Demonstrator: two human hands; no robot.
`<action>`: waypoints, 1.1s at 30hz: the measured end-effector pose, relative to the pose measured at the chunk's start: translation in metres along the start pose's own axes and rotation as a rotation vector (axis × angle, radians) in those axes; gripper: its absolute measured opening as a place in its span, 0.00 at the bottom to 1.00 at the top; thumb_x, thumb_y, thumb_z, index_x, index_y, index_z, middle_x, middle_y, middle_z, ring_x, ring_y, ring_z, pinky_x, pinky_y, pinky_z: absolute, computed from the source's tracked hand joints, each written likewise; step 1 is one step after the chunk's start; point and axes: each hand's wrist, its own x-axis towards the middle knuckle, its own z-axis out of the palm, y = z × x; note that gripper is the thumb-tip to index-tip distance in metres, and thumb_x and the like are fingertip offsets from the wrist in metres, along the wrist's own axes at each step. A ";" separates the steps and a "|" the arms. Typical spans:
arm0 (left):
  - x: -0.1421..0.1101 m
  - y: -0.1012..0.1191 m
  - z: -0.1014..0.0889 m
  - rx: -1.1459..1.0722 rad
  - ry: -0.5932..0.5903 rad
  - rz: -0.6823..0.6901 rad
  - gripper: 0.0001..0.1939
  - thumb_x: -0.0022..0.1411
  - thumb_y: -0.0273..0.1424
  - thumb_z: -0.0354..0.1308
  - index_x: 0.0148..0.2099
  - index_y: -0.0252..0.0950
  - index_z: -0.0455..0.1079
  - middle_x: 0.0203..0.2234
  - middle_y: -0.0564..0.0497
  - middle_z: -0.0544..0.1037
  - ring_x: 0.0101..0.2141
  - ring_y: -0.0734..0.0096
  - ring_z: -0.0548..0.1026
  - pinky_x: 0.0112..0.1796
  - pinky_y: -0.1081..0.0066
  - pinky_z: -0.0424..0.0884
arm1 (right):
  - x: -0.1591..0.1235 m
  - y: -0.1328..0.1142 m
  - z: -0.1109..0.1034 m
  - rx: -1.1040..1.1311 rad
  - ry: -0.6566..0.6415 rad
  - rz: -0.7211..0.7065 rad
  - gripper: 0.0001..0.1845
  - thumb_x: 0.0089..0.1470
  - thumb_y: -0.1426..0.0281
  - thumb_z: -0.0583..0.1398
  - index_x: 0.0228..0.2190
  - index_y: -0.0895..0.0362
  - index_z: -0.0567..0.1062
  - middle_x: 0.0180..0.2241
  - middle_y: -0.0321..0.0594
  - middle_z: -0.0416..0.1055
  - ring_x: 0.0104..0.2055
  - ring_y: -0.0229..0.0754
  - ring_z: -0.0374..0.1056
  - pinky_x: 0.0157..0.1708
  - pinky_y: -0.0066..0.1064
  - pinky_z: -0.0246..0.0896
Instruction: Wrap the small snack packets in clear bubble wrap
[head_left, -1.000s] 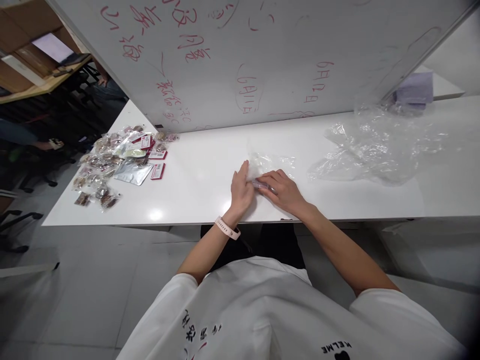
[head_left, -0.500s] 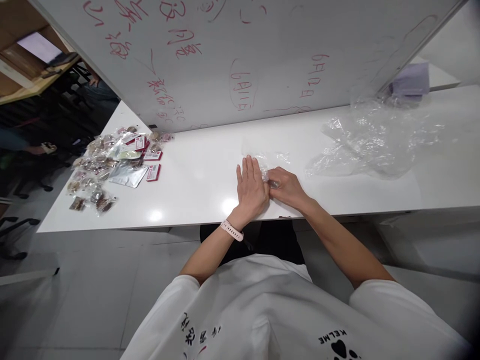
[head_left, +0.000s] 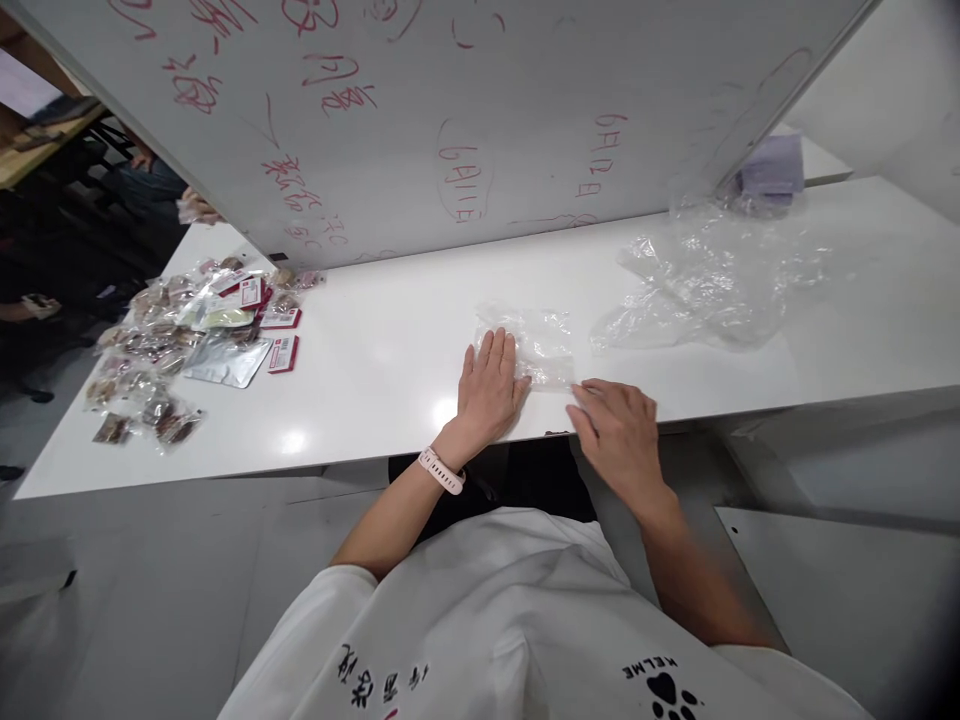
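A small clear plastic bag (head_left: 545, 345) lies flat and wrinkled on the white table (head_left: 390, 340) in front of me. My left hand (head_left: 489, 385) is laid flat over its left part, fingers stretched toward the whiteboard. At the bag's lower right corner is my right hand (head_left: 619, 430), its fingers apart and the tips close to the plastic; whether they touch it I cannot tell. Farther right spreads a big heap of crumpled clear plastic bags (head_left: 712, 290).
Small wrapped packets (head_left: 150, 340), a silver pouch (head_left: 227, 360) and red-and-white boxes (head_left: 283, 354) are piled at the left. A whiteboard (head_left: 525, 130) with red writing stands along the back. A purple object (head_left: 772, 168) is at the far right corner. Other people's hands show at far left.
My right hand has opened from its closed grip and moved right and toward me. The small bag now lies more spread out. My left hand stays flat on it. The view has shifted.
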 end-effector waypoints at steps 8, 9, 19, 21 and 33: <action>-0.016 0.008 -0.001 0.039 0.074 0.014 0.35 0.73 0.45 0.38 0.71 0.25 0.48 0.68 0.33 0.56 0.69 0.49 0.53 0.66 0.48 0.50 | 0.004 -0.025 0.020 0.443 0.036 0.170 0.24 0.64 0.57 0.54 0.55 0.57 0.71 0.59 0.53 0.67 0.61 0.56 0.62 0.58 0.53 0.59; -0.018 0.009 -0.001 0.039 0.078 0.014 0.35 0.73 0.45 0.38 0.71 0.24 0.49 0.68 0.33 0.57 0.68 0.48 0.54 0.66 0.48 0.50 | 0.006 -0.028 0.021 0.567 0.032 0.227 0.24 0.64 0.56 0.55 0.56 0.56 0.70 0.60 0.52 0.65 0.60 0.54 0.63 0.58 0.52 0.60; -0.027 0.010 0.006 -0.091 0.120 0.053 0.31 0.74 0.38 0.38 0.71 0.23 0.43 0.69 0.29 0.51 0.70 0.49 0.47 0.67 0.46 0.48 | 0.026 -0.063 0.046 1.160 0.211 0.551 0.18 0.56 0.57 0.64 0.44 0.54 0.79 0.46 0.43 0.78 0.48 0.45 0.74 0.52 0.41 0.69; -0.028 0.008 0.004 -0.186 0.120 0.056 0.34 0.73 0.37 0.40 0.72 0.24 0.34 0.70 0.28 0.49 0.71 0.51 0.43 0.67 0.45 0.47 | 0.029 -0.062 0.044 1.031 0.191 0.442 0.16 0.58 0.59 0.62 0.45 0.53 0.80 0.45 0.42 0.78 0.45 0.44 0.74 0.49 0.40 0.70; -0.039 -0.021 -0.004 -0.407 0.120 0.238 0.30 0.73 0.29 0.43 0.72 0.41 0.40 0.70 0.34 0.51 0.70 0.58 0.49 0.65 0.43 0.52 | 0.040 -0.042 0.016 0.454 -0.087 -0.223 0.17 0.64 0.69 0.55 0.53 0.51 0.74 0.49 0.41 0.76 0.59 0.49 0.64 0.56 0.46 0.61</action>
